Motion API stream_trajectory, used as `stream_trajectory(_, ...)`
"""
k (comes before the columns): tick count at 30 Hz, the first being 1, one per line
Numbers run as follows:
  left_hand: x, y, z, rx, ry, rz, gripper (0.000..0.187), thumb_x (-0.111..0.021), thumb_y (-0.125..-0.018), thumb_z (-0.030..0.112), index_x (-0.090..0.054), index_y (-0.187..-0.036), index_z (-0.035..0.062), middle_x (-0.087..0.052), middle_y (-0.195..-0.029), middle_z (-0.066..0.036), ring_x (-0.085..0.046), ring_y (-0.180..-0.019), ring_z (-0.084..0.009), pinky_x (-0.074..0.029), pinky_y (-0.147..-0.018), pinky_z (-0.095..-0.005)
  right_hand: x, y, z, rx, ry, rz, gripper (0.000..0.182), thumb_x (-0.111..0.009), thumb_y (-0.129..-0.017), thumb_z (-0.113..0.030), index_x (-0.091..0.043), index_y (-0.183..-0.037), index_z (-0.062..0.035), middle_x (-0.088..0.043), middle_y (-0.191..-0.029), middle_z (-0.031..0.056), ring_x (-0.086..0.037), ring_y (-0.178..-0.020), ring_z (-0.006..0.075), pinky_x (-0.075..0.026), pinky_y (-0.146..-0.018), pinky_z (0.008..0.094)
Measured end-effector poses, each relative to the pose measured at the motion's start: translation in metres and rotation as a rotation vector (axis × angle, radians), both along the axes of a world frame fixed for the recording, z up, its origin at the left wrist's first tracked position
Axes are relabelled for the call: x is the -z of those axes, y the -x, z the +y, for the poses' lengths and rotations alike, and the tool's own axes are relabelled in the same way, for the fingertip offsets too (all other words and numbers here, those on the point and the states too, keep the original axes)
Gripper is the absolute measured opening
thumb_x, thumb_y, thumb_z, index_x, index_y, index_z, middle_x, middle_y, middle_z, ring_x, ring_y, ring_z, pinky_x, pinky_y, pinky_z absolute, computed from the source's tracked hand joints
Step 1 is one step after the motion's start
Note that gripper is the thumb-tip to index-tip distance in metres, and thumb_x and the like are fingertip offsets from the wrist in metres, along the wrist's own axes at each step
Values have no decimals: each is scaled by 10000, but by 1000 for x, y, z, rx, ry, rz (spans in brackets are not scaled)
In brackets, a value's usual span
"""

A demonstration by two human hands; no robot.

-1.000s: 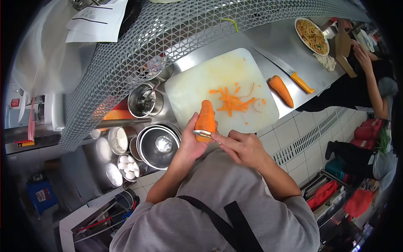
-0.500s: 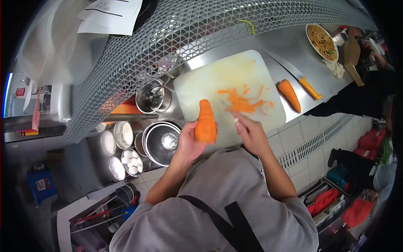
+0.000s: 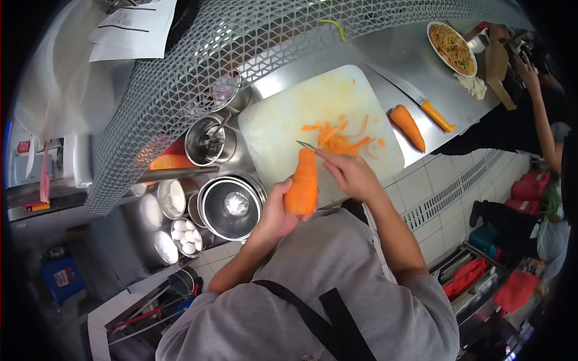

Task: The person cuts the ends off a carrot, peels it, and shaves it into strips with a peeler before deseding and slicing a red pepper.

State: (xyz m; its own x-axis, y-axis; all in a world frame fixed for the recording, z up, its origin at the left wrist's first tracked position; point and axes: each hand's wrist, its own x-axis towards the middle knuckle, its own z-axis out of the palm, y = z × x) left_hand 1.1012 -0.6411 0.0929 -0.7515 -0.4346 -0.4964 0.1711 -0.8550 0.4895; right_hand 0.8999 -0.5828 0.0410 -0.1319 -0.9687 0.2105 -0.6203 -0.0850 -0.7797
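My left hand (image 3: 282, 212) grips a peeled orange carrot (image 3: 302, 188) by its thick end, the narrower end pointing away from me. My right hand (image 3: 351, 174) is closed round a small peeler or blade (image 3: 306, 145), whose metal tip lies just above the carrot's far end; its handle is hidden by the fingers. Beyond my hands lies a white cutting board (image 3: 283, 123) with a pile of orange peelings (image 3: 335, 139). A second carrot (image 3: 407, 128) rests on the steel counter right of the board, beside a knife with a yellow handle (image 3: 438, 117).
Steel bowls (image 3: 208, 207) and a pot holding utensils (image 3: 188, 139) stand left of the board. Near them is a container of eggs (image 3: 186, 236). A plate of noodles (image 3: 431, 41) sits at the back right, by another person's arm (image 3: 540, 114). A mesh shelf (image 3: 180, 66) overhangs the counter.
My right hand has risen and moved left to the carrot's tip, and the metal tool now shows clearly. The carrot has shifted slightly right and down. The whole view has shifted a little.
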Motion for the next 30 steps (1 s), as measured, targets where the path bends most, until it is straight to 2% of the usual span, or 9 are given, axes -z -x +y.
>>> stream_trajectory(1,-4,-1,0,5,0,-6,458,-354,-958,379,-498,-1213,27,-585,-919,-148,-567,-696,-226,-415,-519,-314,22,5,-8,5,0,-6,376,-591,-921,-179,-614,-1293,-125,-615,-720,126,-608,-608,289,-507,-605,376)
stream_trajectory(3,-10,-1,-2,-9,58,78,447,-377,-960,372,-496,-1214,24,-580,-909,-148,-573,-698,-229,-429,-530,-309,50,13,-19,129,-421,-511,353,-547,-958,-209,-611,-1282,-84,-635,-750,161,-623,-636,293,-507,-620,370)
stream_trajectory(7,-1,-7,-13,-108,70,-10,439,-394,-968,377,-508,-1196,20,-571,-897,-147,-579,-706,-228,-437,-539,-300,-18,-7,-5,159,-306,-526,341,-554,-946,-119,-615,-1277,-65,-573,-683,146,-579,-595,199,-472,-617,305)
stream_trajectory(9,12,-13,-15,-109,6,14,453,-399,-979,393,-521,-1199,16,-594,-937,-150,-595,-737,-234,-468,-570,-300,-33,-22,18,9,107,-184,379,-613,-913,-118,-617,-1292,-106,-571,-681,114,-576,-579,210,-478,-585,310)
stream_trajectory(15,13,-2,-12,-104,-68,71,479,-374,-1000,399,-521,-1232,6,-636,-1034,-158,-620,-771,-245,-508,-617,-301,-74,-33,52,-180,0,110,429,-681,-861,-181,-628,-1286,-214,-554,-696,49,-580,-539,234,-474,-479,364)
stream_trajectory(23,14,-7,-22,-111,-71,68,485,-377,-993,402,-514,-1235,4,-624,-986,-157,-600,-712,-245,-465,-557,-313,-49,-33,25,-168,48,-111,379,-629,-889,-159,-638,-1268,-173,-589,-701,98,-597,-590,266,-507,-558,375)
stream_trajectory(25,11,-13,-18,-87,-7,52,485,-382,-990,399,-509,-1241,4,-620,-987,-156,-595,-707,-246,-448,-542,-312,-11,-25,-5,-3,71,-152,324,-577,-939,-152,-648,-1250,-95,-599,-706,140,-598,-598,255,-488,-594,342)
stream_trajectory(28,-4,-19,-2,-2,55,57,484,-385,-987,401,-502,-1250,12,-607,-1003,-154,-591,-704,-254,-426,-529,-300,36,-6,-30,-22,-36,-90,322,-517,-984,-190,-631,-1257,-63,-612,-738,148,-601,-608,211,-492,-612,333)
stream_trajectory(30,-5,-15,0,-100,76,-3,466,-394,-991,395,-503,-1249,22,-596,-1033,-154,-598,-730,-258,-440,-549,-301,26,-2,-29,85,-372,-513,329,-514,-990,-187,-617,-1267,-44,-600,-733,133,-589,-613,152,-492,-611,324)
